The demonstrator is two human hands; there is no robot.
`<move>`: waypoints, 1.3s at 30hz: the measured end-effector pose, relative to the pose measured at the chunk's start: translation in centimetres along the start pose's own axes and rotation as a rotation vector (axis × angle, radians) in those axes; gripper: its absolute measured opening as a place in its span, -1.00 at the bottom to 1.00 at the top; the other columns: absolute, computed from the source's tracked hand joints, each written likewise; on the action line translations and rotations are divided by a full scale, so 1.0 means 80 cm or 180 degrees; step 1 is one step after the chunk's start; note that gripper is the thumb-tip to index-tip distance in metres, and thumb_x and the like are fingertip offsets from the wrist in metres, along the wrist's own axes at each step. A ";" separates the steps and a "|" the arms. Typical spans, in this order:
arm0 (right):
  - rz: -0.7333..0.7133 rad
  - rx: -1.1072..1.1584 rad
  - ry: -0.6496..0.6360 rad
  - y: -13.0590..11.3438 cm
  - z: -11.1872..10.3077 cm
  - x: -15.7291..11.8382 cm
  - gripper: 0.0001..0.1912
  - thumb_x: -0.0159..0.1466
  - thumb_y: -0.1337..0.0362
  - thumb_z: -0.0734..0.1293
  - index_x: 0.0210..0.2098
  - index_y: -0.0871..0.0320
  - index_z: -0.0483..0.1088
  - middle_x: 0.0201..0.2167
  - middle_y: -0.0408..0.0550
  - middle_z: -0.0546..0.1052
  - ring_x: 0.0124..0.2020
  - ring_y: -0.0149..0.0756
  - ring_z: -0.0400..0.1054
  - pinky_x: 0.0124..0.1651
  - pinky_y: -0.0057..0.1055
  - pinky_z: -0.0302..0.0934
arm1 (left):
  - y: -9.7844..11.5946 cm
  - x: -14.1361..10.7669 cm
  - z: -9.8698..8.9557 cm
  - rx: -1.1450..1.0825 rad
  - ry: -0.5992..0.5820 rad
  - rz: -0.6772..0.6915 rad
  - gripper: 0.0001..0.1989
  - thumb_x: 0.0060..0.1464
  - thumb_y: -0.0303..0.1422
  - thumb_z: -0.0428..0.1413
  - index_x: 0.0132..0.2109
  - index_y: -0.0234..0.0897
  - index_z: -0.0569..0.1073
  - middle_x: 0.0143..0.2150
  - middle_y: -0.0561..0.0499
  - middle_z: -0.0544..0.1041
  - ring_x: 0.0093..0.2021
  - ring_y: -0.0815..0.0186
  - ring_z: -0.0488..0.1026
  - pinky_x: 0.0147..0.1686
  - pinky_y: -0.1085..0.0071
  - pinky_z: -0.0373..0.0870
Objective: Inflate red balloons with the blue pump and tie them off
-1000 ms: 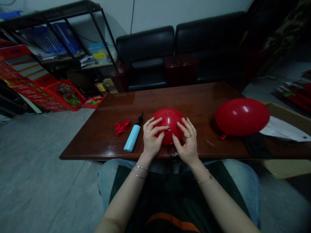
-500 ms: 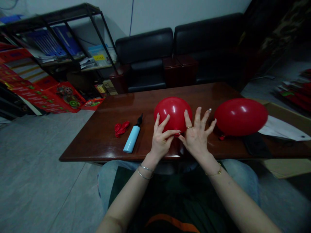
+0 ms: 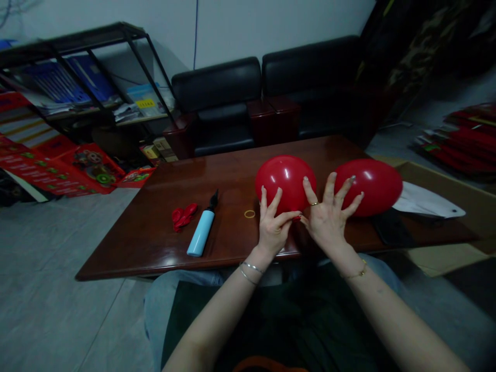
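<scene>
One balloon (image 3: 284, 178) of two had shifted toward three o'clock, left hand (image 3: 273, 227) pinching its neck (image 3: 297, 218), right hand (image 3: 328, 222) spread; one pump (image 3: 202, 231) lay at eight; label (image 3: 145, 104) illegible.

No legible text — the yellow label (image 3: 145, 104) seems too blurred.

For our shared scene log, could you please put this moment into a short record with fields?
Left hand: pinches the round, inflated red balloon at its neck
Right hand: fingers spread, thumb near that neck, forefinger against the same balloon
Partly behind right hand: oval, inflated red balloon
Left of hands: light-blue cylindrical pump with black nozzle; limp red balloons
Between pump and round balloon: thin yellow ring
Surface: glossy dark-brown wooden table
Background: black padded seats
</scene>
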State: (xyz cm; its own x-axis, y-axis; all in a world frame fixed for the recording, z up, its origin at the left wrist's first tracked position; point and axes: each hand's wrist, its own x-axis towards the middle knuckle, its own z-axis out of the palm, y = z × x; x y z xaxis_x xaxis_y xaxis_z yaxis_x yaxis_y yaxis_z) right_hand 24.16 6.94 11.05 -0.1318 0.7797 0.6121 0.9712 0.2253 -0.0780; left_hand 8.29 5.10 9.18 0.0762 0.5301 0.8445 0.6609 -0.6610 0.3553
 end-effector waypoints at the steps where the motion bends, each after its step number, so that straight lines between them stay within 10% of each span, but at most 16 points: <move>1: 0.0027 -0.0040 -0.0001 0.008 0.000 -0.001 0.05 0.24 0.09 0.43 0.47 -0.20 -0.32 0.47 0.02 -0.71 0.46 0.59 -0.54 0.21 0.68 -0.35 | 0.003 -0.001 0.007 -0.0032 0.0010 -0.0003 -0.75 0.16 -0.56 0.18 -0.14 -0.13 0.65 0.46 0.00 0.20 0.54 -0.02 -0.24 0.33 -0.31 0.19; 25: -0.0065 -0.0256 -0.0547 0.178 -0.012 -0.034 0.34 -0.02 -0.06 0.59 0.47 -0.20 -0.33 0.44 0.08 -0.79 0.42 0.71 -0.61 0.15 0.70 -0.21 | 0.040 -0.030 0.124 0.0303 -0.0488 0.0395 -0.78 0.15 -0.44 0.24 -0.09 -0.02 0.61 0.38 -0.06 0.34 0.52 -0.17 -0.38 0.18 -0.69 -0.24; 32: 0.1131 -0.0316 -0.0041 0.208 -0.028 -0.008 -0.15 0.28 -0.20 0.28 0.45 -0.11 -0.03 0.52 0.15 -0.49 0.42 0.72 -0.46 0.10 0.66 -0.09 | 0.044 -0.028 0.134 0.0426 -0.0551 0.0454 -0.82 0.18 -0.40 0.23 -0.11 -0.01 0.63 0.39 -0.03 0.32 0.52 -0.18 -0.42 0.17 -0.67 -0.27; 39: 0.1079 -0.0185 0.0045 0.199 -0.010 0.030 -0.23 0.31 -0.14 0.26 0.42 -0.10 0.05 0.52 0.20 -0.25 0.46 0.49 -0.28 0.13 0.58 0.06 | 0.051 -0.033 0.152 0.0777 -0.0797 0.0414 -0.83 0.20 -0.32 0.23 -0.11 0.09 0.63 0.42 0.12 0.27 0.51 -0.18 -0.46 0.19 -0.66 -0.28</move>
State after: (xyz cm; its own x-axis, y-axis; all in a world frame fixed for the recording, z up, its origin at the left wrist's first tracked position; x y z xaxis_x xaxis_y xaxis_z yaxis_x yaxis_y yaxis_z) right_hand 39.44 11.93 11.93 0.2027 0.7963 0.5700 0.9690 -0.0791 -0.2342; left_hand 19.85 7.42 3.54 0.3316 0.5835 0.7413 0.7899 -0.6014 0.1199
